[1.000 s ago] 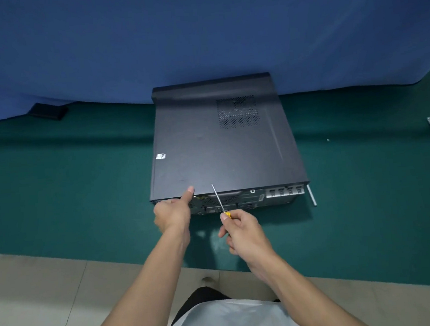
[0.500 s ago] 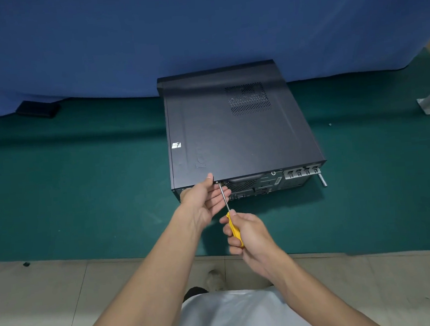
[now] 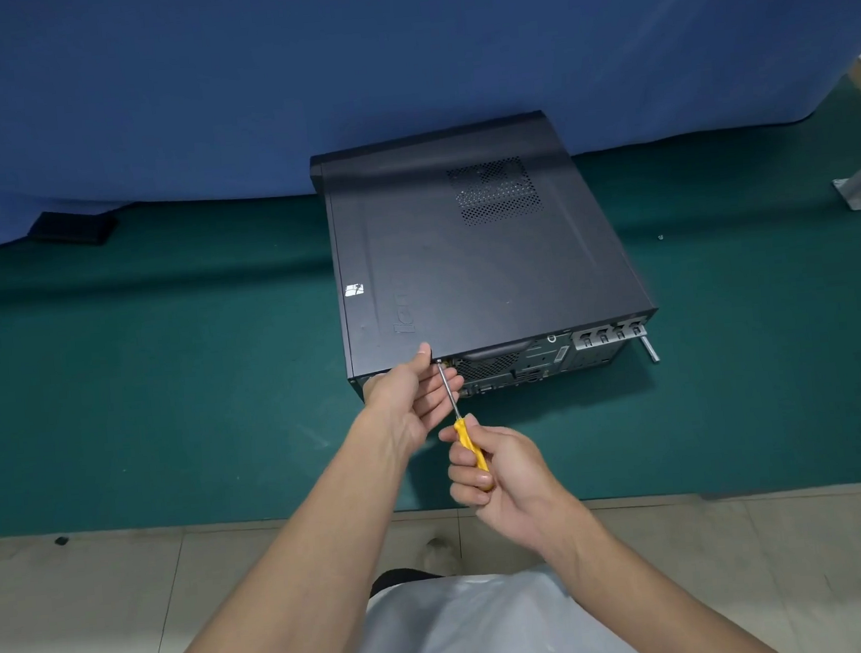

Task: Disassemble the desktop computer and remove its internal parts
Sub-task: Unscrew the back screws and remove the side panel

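Black sheet-metal desktop computer (image 3: 464, 261), lying flat on a green mat (image 3: 164, 378) directly ahead of both hands, rear panel facing the person. The left hand (image 3: 409, 397) rests at the near left corner of the case: its thumb lies on the edge of the top cover, and its fingers are loosely bent below, against the rear panel. The right hand (image 3: 504, 470), just behind and to the right of the left, grips the yellow handle of a screwdriver (image 3: 460, 416) with curled fingers and thumb. The steel shaft runs up and forward across the left hand's fingertips (whether they squeeze it cannot be told). Its tip meets the rear panel just beside the left thumb, below the cover's edge. Beyond the hands, the cover shows a perforated vent (image 3: 495, 189) and a small sticker (image 3: 354, 289). A metal rod (image 3: 649, 347) projects from the rear panel well to the right of the right hand. Blue cloth (image 3: 295, 69) hangs behind the case; pale floor tiles (image 3: 105, 609) lie beneath the forearms.
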The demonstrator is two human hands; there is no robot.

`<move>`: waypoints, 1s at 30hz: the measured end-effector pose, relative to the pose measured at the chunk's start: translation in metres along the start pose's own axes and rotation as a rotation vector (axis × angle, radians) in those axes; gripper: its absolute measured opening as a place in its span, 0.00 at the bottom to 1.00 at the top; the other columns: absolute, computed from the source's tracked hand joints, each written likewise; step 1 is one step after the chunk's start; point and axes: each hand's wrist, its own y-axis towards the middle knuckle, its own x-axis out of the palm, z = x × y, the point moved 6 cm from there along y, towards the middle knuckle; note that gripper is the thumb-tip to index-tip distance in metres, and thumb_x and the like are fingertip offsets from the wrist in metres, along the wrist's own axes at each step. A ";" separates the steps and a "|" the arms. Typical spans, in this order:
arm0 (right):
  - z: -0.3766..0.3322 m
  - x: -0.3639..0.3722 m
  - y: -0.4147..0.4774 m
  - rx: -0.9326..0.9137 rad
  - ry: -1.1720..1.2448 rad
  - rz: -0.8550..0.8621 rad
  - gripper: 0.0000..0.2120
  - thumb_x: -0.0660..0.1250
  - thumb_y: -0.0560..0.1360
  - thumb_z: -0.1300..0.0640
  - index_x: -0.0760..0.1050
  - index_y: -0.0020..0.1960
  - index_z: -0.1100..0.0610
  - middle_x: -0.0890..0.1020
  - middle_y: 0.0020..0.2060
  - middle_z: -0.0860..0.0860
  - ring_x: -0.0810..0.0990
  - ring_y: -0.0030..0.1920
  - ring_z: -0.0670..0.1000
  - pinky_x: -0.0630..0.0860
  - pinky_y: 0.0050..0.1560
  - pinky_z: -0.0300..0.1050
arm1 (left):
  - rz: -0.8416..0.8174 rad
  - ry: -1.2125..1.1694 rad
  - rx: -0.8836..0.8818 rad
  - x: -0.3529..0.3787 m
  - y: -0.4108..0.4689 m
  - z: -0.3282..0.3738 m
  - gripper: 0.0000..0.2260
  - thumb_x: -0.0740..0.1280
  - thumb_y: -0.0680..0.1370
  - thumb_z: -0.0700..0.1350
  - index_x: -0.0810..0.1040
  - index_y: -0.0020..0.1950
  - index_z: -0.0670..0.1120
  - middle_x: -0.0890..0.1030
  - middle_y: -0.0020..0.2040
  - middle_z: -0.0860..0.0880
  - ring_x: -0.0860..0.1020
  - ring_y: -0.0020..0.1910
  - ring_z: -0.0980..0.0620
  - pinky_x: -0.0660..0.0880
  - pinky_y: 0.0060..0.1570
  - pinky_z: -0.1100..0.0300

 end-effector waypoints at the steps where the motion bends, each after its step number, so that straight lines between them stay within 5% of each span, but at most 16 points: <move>1: 0.002 0.001 0.001 0.039 0.083 -0.036 0.13 0.58 0.80 0.55 0.73 0.46 0.64 0.65 0.26 0.50 0.59 0.20 0.44 0.53 0.20 0.36 | 0.002 0.000 0.002 0.000 0.000 0.000 0.13 0.71 0.76 0.48 0.79 0.51 0.38 0.85 0.39 0.43 0.84 0.34 0.49 0.79 0.29 0.60; 7: 0.014 0.008 0.004 0.192 0.453 -0.206 0.12 0.59 0.77 0.56 0.73 0.44 0.64 0.64 0.24 0.47 0.53 0.22 0.42 0.53 0.20 0.36 | 0.006 -0.005 0.008 0.000 -0.002 0.000 0.12 0.71 0.76 0.47 0.79 0.48 0.38 0.85 0.39 0.42 0.84 0.33 0.49 0.78 0.27 0.61; 16: 0.015 0.017 0.005 0.172 0.534 -0.195 0.12 0.58 0.77 0.55 0.71 0.41 0.62 0.60 0.24 0.46 0.51 0.22 0.42 0.51 0.19 0.35 | 0.006 -0.019 0.012 0.000 -0.001 0.000 0.14 0.71 0.76 0.47 0.79 0.51 0.36 0.85 0.37 0.42 0.84 0.33 0.49 0.78 0.27 0.61; 20: 0.008 0.010 0.006 -0.016 0.130 0.083 0.15 0.55 0.83 0.54 0.68 0.40 0.60 0.63 0.23 0.48 0.55 0.19 0.43 0.52 0.19 0.34 | -0.010 -0.027 0.008 0.002 0.000 -0.002 0.13 0.70 0.77 0.48 0.79 0.50 0.36 0.85 0.37 0.42 0.84 0.33 0.50 0.78 0.27 0.61; 22: -0.004 0.009 -0.001 -0.189 -0.426 0.301 0.15 0.53 0.83 0.54 0.68 0.41 0.59 0.68 0.26 0.50 0.62 0.24 0.46 0.58 0.24 0.39 | -0.016 -0.031 0.008 0.003 -0.001 -0.002 0.14 0.69 0.77 0.48 0.78 0.50 0.36 0.84 0.39 0.42 0.84 0.33 0.50 0.79 0.28 0.60; 25: -0.019 0.015 -0.009 -0.353 -1.199 0.526 0.15 0.52 0.83 0.53 0.69 0.42 0.58 0.78 0.40 0.57 0.73 0.43 0.56 0.63 0.38 0.46 | 0.001 -0.016 0.044 0.004 -0.003 -0.002 0.12 0.70 0.77 0.45 0.79 0.49 0.35 0.84 0.40 0.40 0.84 0.33 0.49 0.79 0.29 0.60; 28: -0.022 0.016 -0.009 -0.396 -1.205 0.517 0.15 0.56 0.82 0.51 0.72 0.43 0.59 0.80 0.41 0.55 0.75 0.44 0.57 0.66 0.39 0.47 | 0.025 0.028 0.126 0.005 -0.006 -0.001 0.05 0.72 0.73 0.33 0.78 0.47 0.34 0.83 0.36 0.40 0.83 0.31 0.49 0.81 0.31 0.60; 30: -0.022 0.012 -0.010 -0.365 -0.985 0.447 0.14 0.60 0.81 0.51 0.74 0.44 0.60 0.81 0.37 0.54 0.76 0.35 0.52 0.72 0.37 0.46 | 0.058 0.059 0.171 0.006 -0.007 -0.001 0.06 0.69 0.73 0.28 0.77 0.48 0.34 0.83 0.36 0.39 0.83 0.31 0.48 0.81 0.32 0.60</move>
